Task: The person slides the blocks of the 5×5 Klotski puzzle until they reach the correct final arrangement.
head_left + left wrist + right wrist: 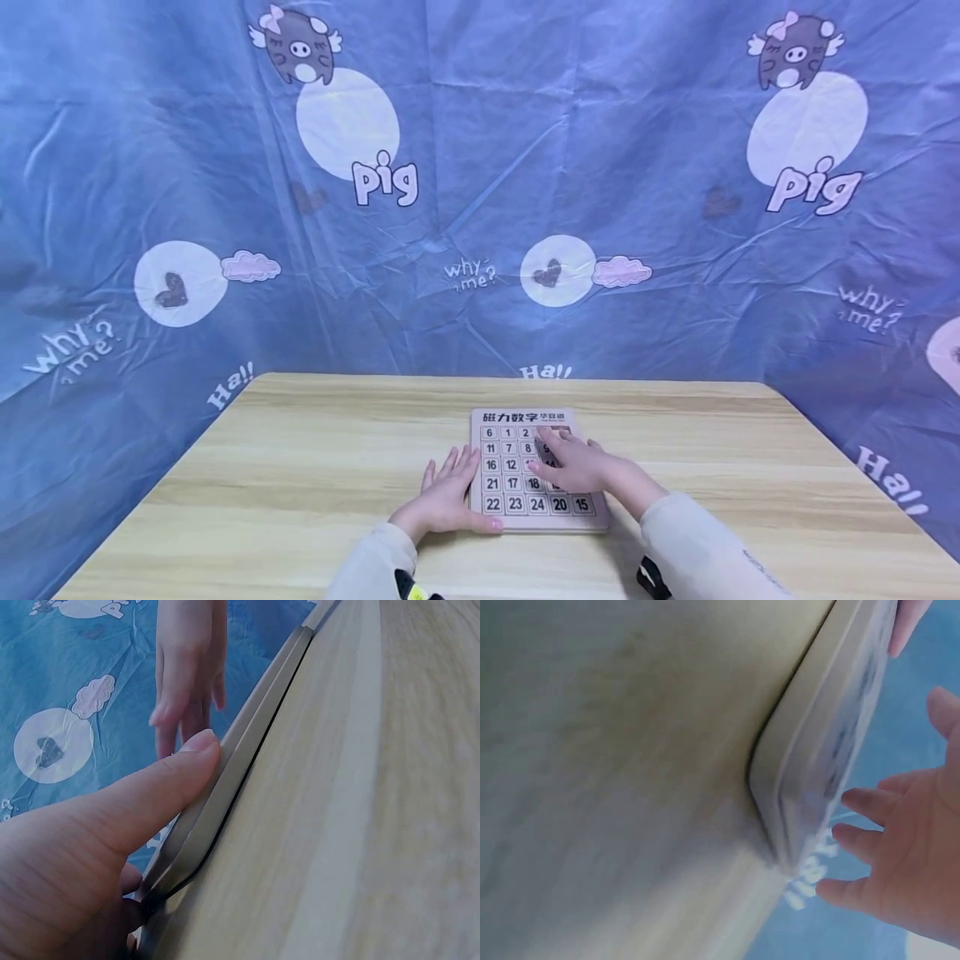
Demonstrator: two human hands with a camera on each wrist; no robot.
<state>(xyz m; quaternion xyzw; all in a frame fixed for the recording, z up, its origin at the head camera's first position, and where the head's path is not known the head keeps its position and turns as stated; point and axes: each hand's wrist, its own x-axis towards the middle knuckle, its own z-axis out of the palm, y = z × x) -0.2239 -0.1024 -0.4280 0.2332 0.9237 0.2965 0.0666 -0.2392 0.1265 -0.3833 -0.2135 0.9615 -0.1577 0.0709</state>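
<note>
A pale number sliding puzzle [513, 483] lies flat on the wooden table, its numbered tiles in rows under a line of printed characters. My left hand [448, 498] rests against its left side with fingers spread and fairly straight; the thumb [176, 776] presses on the puzzle's near edge in the left wrist view. Over the right part of the tiles is my right hand [577, 462], fingers extended, hiding several numbers. From the right wrist view, its fingers [859, 844] reach across the puzzle's face [832, 765]; whether they touch a tile, I cannot tell.
The light wooden table [315, 467] extends on both sides of the puzzle. A blue cloth [480, 333] with pig, heart and cloud prints hangs behind it and along both sides.
</note>
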